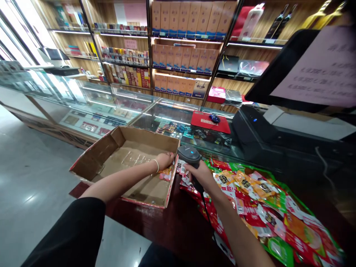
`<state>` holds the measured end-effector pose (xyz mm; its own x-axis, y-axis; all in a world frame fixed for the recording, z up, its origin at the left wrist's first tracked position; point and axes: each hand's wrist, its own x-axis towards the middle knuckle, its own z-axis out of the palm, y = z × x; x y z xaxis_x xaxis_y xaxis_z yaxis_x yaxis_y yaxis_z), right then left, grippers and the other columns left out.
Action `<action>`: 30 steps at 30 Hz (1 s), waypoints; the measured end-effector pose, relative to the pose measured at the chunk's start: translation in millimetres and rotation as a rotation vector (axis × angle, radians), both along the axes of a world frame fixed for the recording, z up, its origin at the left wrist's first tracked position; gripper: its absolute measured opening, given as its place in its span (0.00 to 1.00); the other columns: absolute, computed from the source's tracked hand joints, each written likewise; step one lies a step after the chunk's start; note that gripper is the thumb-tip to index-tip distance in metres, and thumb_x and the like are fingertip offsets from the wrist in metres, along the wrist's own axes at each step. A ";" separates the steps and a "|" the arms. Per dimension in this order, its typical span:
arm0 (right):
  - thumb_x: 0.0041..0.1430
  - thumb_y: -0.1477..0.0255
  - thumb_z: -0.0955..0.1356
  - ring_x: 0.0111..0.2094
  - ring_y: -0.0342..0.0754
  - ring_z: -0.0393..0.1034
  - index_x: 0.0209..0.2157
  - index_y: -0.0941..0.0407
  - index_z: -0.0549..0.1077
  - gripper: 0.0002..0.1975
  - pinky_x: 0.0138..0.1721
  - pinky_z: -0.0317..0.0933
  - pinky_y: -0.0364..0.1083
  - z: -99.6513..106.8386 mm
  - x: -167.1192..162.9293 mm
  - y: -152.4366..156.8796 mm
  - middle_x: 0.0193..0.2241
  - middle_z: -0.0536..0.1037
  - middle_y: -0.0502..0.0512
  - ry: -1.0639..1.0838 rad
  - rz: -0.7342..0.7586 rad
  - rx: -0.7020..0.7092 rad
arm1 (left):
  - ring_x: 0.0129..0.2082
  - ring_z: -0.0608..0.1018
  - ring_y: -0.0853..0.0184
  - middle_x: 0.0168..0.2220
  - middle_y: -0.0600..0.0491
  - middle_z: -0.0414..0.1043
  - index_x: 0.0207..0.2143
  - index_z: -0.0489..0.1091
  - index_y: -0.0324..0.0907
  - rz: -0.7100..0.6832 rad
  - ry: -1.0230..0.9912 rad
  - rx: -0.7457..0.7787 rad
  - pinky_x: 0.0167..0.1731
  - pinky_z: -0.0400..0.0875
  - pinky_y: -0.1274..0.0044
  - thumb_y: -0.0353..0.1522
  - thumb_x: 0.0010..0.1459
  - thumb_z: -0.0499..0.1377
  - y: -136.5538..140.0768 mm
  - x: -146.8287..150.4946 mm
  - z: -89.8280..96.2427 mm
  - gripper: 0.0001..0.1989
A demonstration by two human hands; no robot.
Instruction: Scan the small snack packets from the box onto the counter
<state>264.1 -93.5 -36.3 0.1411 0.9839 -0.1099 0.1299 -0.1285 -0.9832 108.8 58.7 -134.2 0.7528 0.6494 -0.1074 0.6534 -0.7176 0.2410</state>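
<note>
My right hand (202, 176) is wrapped round the handle of a black barcode scanner (189, 154), whose cord hangs down toward the counter. Inside a shallow cardboard box (96, 155), against its right wall, my left hand (164, 161) has its fingers closed on a small snack packet (166, 173), orange and pink in colour. The fingertips of that hand are partly hidden. Right of the box lies a heap of snack packets (250, 185) in red, orange, white and green wrappers, beneath and beside my right forearm.
A glass display counter (133, 107) runs behind the box. On it lie a red mat (197, 120) and a blue mouse (214, 118). A dark monitor (280, 74) with a paper sheet stands at right, and shelves of boxed goods (191, 18) line the back wall.
</note>
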 end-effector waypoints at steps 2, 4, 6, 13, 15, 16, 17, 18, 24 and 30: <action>0.49 0.60 0.70 0.10 0.42 0.59 0.28 0.55 0.66 0.15 0.14 0.54 0.41 0.8 1.8 -1.2 0.10 0.67 0.44 -0.015 -0.006 0.005 | 0.42 0.76 0.52 0.41 0.35 0.72 0.44 0.66 0.37 -0.004 -0.004 0.001 0.41 0.67 0.67 0.31 0.57 0.56 0.2 1.0 7.2 0.13; 0.49 0.59 0.70 0.09 0.42 0.58 0.28 0.55 0.66 0.15 0.13 0.54 0.41 3.6 3.1 -4.1 0.09 0.67 0.44 -0.027 -0.008 0.012 | 0.40 0.77 0.52 0.36 0.39 0.74 0.41 0.67 0.39 0.028 -0.041 -0.020 0.41 0.67 0.67 0.31 0.55 0.59 2.8 -0.3 20.9 0.11; 0.49 0.59 0.70 0.09 0.42 0.58 0.27 0.55 0.66 0.15 0.13 0.54 0.41 8.0 4.4 -8.9 0.08 0.66 0.44 -0.028 -0.022 0.015 | 0.38 0.77 0.53 0.32 0.43 0.74 0.39 0.67 0.40 0.112 -0.113 -0.037 0.40 0.67 0.69 0.33 0.54 0.60 6.3 -4.4 40.0 0.10; 0.50 0.58 0.70 0.10 0.42 0.60 0.26 0.55 0.65 0.16 0.14 0.55 0.41 20.5 11.4 -35.9 0.09 0.68 0.46 -0.025 -0.036 0.058 | 0.33 0.76 0.66 0.31 0.51 0.74 0.30 0.69 0.39 0.416 -0.826 -0.378 0.35 0.68 0.78 0.40 0.53 0.61 -11.2 -32.8 112.5 0.13; 0.51 0.56 0.70 0.10 0.43 0.61 0.27 0.55 0.66 0.16 0.14 0.56 0.41 21.2 13.9 -43.6 0.09 0.68 0.46 -0.028 -0.039 0.088 | 0.31 0.75 0.70 0.32 0.52 0.74 0.32 0.70 0.38 0.447 -1.132 -0.658 0.33 0.69 0.80 0.40 0.49 0.65 -29.2 -38.4 128.6 0.15; 0.51 0.56 0.70 0.11 0.43 0.61 0.28 0.55 0.66 0.17 0.14 0.56 0.41 21.5 15.0 -47.3 0.09 0.68 0.45 -0.027 -0.038 0.097 | 0.31 0.75 0.72 0.33 0.52 0.75 0.34 0.70 0.38 0.463 -1.240 -0.769 0.32 0.69 0.81 0.39 0.48 0.66 -39.2 -39.4 135.5 0.16; 0.51 0.56 0.70 0.11 0.43 0.61 0.28 0.55 0.66 0.17 0.14 0.56 0.41 21.9 16.1 -50.9 0.09 0.68 0.45 -0.025 -0.039 0.103 | 0.30 0.75 0.73 0.34 0.52 0.75 0.36 0.70 0.38 0.482 -1.322 -0.856 0.32 0.70 0.82 0.37 0.47 0.67 -49.3 -39.2 141.4 0.16; 0.51 0.56 0.70 0.10 0.43 0.60 0.29 0.54 0.66 0.17 0.14 0.56 0.41 22.5 17.3 -54.6 0.09 0.68 0.45 -0.025 -0.043 0.104 | 0.30 0.76 0.73 0.35 0.52 0.75 0.37 0.70 0.38 0.500 -1.385 -0.924 0.32 0.71 0.82 0.35 0.48 0.67 -59.0 -37.5 146.4 0.15; 0.49 0.55 0.71 0.11 0.43 0.60 0.28 0.54 0.67 0.17 0.14 0.55 0.42 24.9 32.4 -81.0 0.09 0.67 0.45 -0.067 -0.136 0.131 | 0.29 0.77 0.73 0.32 0.51 0.75 0.33 0.68 0.37 0.552 -1.531 -1.079 0.31 0.74 0.83 0.28 0.51 0.65 -105.7 -4.7 153.6 0.09; 0.49 0.54 0.71 0.10 0.43 0.59 0.25 0.54 0.67 0.18 0.14 0.55 0.43 16.7 65.3 -123.9 0.09 0.67 0.47 -0.070 -0.266 0.124 | 0.26 0.75 0.74 0.29 0.55 0.73 0.33 0.66 0.40 0.429 -1.428 -1.033 0.28 0.71 0.83 0.35 0.46 0.68 -155.7 42.5 135.5 0.15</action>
<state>329.4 -217.4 -19.6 0.3989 0.9166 0.0280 0.1761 -0.0466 -0.9833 151.3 -97.0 1.3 0.4339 0.9000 -0.0410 -0.3528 0.2117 0.9115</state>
